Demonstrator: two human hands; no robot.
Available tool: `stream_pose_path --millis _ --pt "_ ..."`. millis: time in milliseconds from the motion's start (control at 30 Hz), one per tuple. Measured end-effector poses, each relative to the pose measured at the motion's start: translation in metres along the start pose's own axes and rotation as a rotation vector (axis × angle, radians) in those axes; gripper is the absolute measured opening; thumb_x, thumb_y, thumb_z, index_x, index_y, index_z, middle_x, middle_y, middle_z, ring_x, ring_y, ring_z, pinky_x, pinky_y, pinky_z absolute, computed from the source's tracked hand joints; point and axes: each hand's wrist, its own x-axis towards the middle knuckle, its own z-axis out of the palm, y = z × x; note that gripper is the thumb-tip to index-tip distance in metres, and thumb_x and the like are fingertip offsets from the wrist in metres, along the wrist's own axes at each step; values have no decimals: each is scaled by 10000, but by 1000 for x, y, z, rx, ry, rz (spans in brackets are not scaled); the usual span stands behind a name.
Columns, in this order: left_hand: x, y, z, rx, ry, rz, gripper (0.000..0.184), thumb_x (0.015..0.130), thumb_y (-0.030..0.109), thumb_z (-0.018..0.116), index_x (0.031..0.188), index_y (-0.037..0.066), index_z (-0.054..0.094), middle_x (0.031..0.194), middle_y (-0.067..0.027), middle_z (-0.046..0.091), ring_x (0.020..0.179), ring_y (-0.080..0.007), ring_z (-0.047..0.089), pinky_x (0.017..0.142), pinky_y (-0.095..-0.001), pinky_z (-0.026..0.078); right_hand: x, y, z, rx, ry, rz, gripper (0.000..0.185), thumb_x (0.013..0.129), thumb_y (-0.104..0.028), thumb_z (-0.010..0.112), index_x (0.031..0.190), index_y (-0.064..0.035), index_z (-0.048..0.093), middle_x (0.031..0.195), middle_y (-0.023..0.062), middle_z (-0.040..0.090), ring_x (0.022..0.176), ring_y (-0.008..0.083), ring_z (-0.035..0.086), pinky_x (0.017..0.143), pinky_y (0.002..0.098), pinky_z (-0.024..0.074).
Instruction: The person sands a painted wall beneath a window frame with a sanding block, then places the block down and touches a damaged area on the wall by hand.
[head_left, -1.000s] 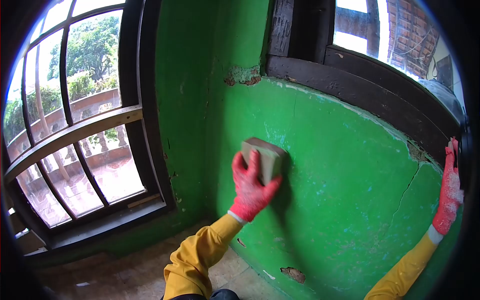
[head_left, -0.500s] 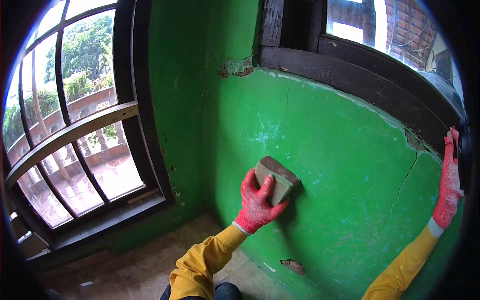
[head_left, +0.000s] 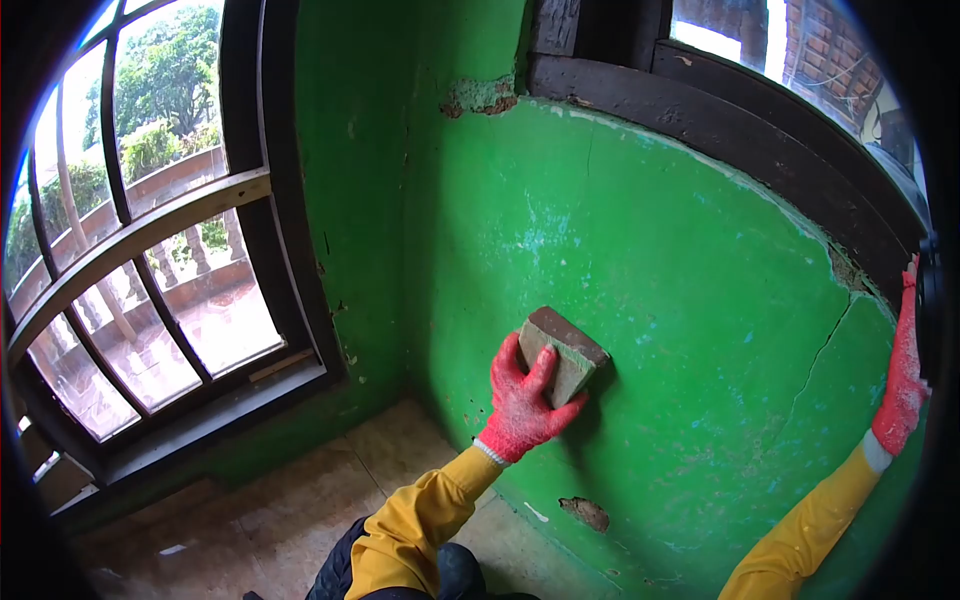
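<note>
My left hand (head_left: 525, 410), in a dusty red glove, is closed round a sanding block (head_left: 570, 353). The block has a brown top and a grey-green side, and it is up against the green wall (head_left: 700, 330). What its far face touches is hidden. At the right edge of the view, my right hand (head_left: 903, 385) wears a matching glove. Its fingers stretch upward along the wall, just under the dark window frame (head_left: 730, 115). Pale scuffs mark the paint above the block.
A crack (head_left: 815, 360) runs down the wall below chipped plaster. Lower down there is a hole (head_left: 584, 514) with bare plaster. A barred window (head_left: 150, 225) stands at left, and the tiled floor (head_left: 300, 490) lies below.
The view has tipped slightly downward. My left hand and the block have slid a little lower on the wall. My right hand stays near the window frame.
</note>
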Motion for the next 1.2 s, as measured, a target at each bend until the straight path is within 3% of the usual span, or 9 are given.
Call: stream_pose_path --millis 100,167,233,300,367,567,767,967,1200 --pt "2 -28 -3 56 77 -136 1068 675 316 854 1558 141 279 1448 -284 293 1278 -484 413 1038 -545 409 -7 54 24 -25 -11 -105 280 882 -248 701 1003 4 718 988 181 688 927 351 633 868 456 502" --pt "6 -63 -7 -31 215 -655 963 761 388 806 1544 102 321 1445 -296 316 1251 -477 443 1040 -484 429 -17 107 50 233 -65 44 266 956 -218 644 1137 -24 668 1155 133 668 1085 264 625 954 378 489" --pt "-1 -86 -14 -134 299 -942 960 789 387 790 1562 120 288 1460 -284 295 1270 -456 437 1050 -467 426 -14 104 50 382 -72 153 279 985 -215 625 1205 -46 649 1240 109 660 1157 236 626 993 346 483" --pt "-25 -67 -10 1 146 -861 993 780 402 799 1574 138 263 1462 -300 275 1282 -471 421 1064 -474 413 -13 83 46 132 -117 182 270 976 -205 631 1201 -59 657 1210 115 663 1137 271 628 982 370 490" --pt "-47 -36 6 -17 135 -523 1005 743 414 822 1560 141 304 1435 -340 288 1270 -515 411 1060 -561 389 -10 63 42 -22 -121 158 267 963 -196 643 1199 -74 664 1176 118 668 1117 305 628 972 396 496" --pt "87 -7 -37 138 7 -123 865 695 368 840 1433 99 477 1456 -329 337 1289 -502 408 1050 -559 391 28 -126 33 60 -101 -438 527 866 -200 717 1360 -93 570 1331 113 575 1239 305 532 1086 423 413" --pt "96 -47 -25 63 128 -101 925 692 308 844 1479 102 402 1484 -315 290 1318 -502 388 1063 -538 401 30 -160 64 33 -192 -258 668 843 -257 742 1444 -111 489 1418 119 493 1318 306 450 1137 438 353" --pt "-70 -88 -9 70 4 -702 945 836 281 774 1563 36 222 1554 -266 154 1421 -445 292 1152 -457 331 34 -139 78 88 -76 -216 567 903 -299 706 1400 -84 537 1247 137 605 1188 311 562 1016 420 458" --pt "121 -36 -20 95 160 -295 890 818 287 787 1529 36 313 1519 -297 213 1377 -466 329 1125 -479 343 28 -129 100 49 -139 -133 606 920 -309 693 1449 -99 486 1346 131 560 1290 307 504 1090 412 428"
